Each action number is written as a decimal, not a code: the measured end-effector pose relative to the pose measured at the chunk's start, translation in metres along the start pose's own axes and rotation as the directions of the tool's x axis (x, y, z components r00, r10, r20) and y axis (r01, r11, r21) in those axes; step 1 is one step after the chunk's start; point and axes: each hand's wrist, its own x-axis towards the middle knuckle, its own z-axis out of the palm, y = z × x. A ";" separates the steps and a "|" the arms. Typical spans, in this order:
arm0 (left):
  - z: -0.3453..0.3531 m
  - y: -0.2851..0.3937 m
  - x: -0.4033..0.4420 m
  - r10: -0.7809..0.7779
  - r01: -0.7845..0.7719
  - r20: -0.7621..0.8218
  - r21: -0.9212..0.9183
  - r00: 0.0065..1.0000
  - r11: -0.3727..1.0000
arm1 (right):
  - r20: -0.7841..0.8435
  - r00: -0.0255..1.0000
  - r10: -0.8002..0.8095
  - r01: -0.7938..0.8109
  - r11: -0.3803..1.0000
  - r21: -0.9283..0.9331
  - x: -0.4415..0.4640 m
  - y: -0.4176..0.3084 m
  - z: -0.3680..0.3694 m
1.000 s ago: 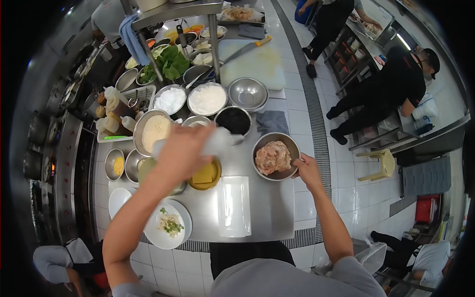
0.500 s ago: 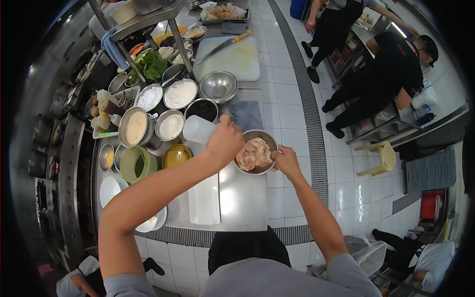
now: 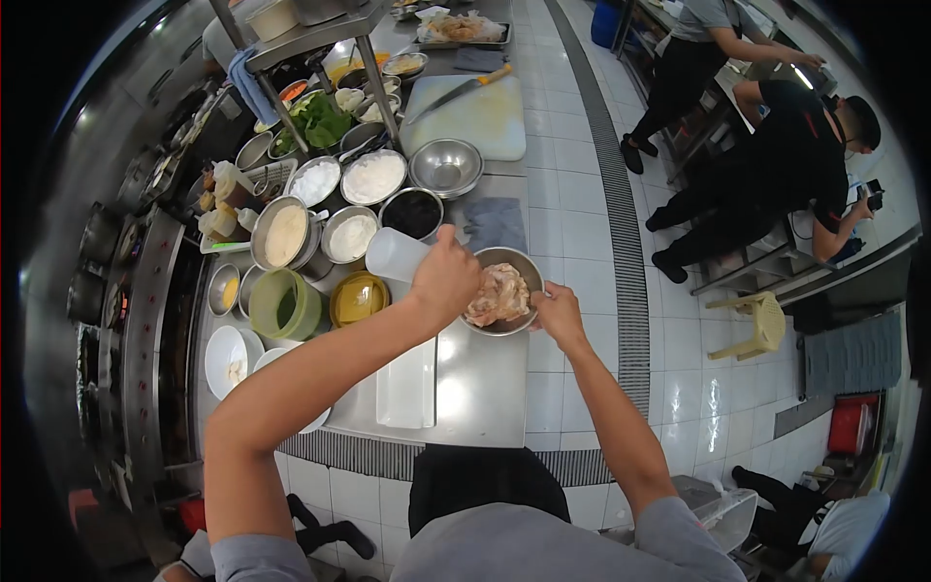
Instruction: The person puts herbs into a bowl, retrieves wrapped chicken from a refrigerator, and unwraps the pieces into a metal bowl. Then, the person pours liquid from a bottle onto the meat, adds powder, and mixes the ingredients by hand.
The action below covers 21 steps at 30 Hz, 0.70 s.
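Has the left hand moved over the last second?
Yes, rightward: the left hand has gone from the upper left of the yellow container to its right side.

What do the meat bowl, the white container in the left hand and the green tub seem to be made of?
Bowl: probably stainless steel, smooth, going by its grey metallic sheen.
White container: likely plastic, smooth; its pale wall looks slightly see-through.
Green tub: likely plastic too, judging by its evenly tinted, seemingly translucent wall.
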 end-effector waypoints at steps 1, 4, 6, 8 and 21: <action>0.003 -0.002 -0.002 -0.008 0.008 -0.010 -0.005 1.000 1.000 | 0.003 1.000 0.000 0.000 1.000 -0.002 -0.001 -0.001 0.002; 0.005 -0.013 -0.005 -0.021 0.021 -0.006 -0.062 1.000 0.998 | 0.012 1.000 -0.005 0.005 0.999 -0.033 -0.002 -0.005 0.010; 0.011 -0.014 -0.002 -0.038 0.036 -0.022 -0.066 0.999 0.997 | 0.001 1.000 0.010 -0.010 0.999 -0.034 -0.004 -0.011 0.017; 0.017 -0.019 0.002 -0.052 0.049 -0.040 -0.069 0.998 0.996 | -0.015 1.000 0.009 -0.010 0.998 -0.064 0.000 -0.012 0.025; 0.065 -0.088 -0.012 -0.139 0.076 -0.208 -0.286 0.968 0.955 | -0.111 0.993 0.034 -0.015 0.985 0.170 0.010 -0.029 0.051</action>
